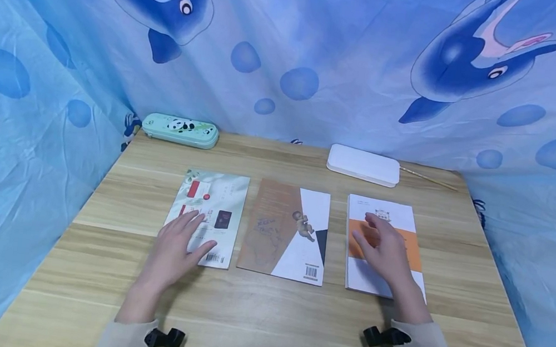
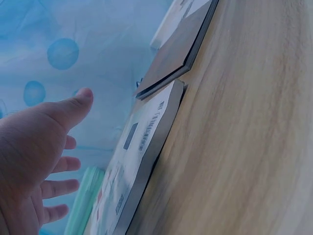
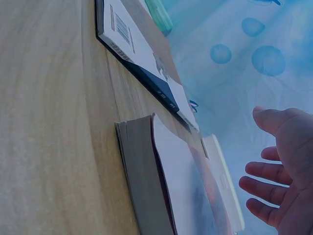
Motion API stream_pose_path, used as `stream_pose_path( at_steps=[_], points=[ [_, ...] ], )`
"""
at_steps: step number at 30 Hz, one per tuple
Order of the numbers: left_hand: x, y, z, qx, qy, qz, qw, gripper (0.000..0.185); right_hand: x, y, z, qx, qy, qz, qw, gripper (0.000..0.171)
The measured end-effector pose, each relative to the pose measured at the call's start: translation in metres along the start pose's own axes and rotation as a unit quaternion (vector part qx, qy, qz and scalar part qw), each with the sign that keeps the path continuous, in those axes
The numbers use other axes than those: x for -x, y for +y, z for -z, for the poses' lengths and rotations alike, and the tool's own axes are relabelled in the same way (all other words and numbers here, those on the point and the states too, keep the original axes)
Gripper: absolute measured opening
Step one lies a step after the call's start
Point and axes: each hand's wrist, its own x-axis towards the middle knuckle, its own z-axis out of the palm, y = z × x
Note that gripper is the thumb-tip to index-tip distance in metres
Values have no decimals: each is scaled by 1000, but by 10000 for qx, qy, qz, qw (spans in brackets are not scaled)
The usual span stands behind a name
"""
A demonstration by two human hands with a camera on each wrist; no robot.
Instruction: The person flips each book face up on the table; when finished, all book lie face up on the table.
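Note:
Three books lie in a row on the wooden table. My left hand (image 1: 177, 250) hovers over the pale green book (image 1: 230, 202) at the left, fingers spread, and a gap shows beneath it in the left wrist view. In the middle is a brown and white book (image 1: 273, 223), with neither hand on it. Above the thick white and orange book (image 1: 361, 273) at the right is my right hand (image 1: 386, 251). Its thumb and fingers are apart and hold nothing; the right wrist view shows the hand (image 3: 288, 171) clear of the cover.
A mint green pencil case (image 1: 180, 131) with pandas stands at the table's back left. Toward the back right lie a white case (image 1: 364, 165) and a thin stick (image 1: 428, 179). A blue dolphin-print curtain (image 1: 350, 46) hangs behind and along the sides of the table (image 1: 273, 324).

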Motion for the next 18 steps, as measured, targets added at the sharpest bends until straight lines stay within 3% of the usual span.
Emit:
stream_pose_path(
  at_steps=[18],
  points=[
    [16,-17,9,81,28,202,9998,69,-24,-13,-22,-195,-528,2,9984,62]
  ],
)
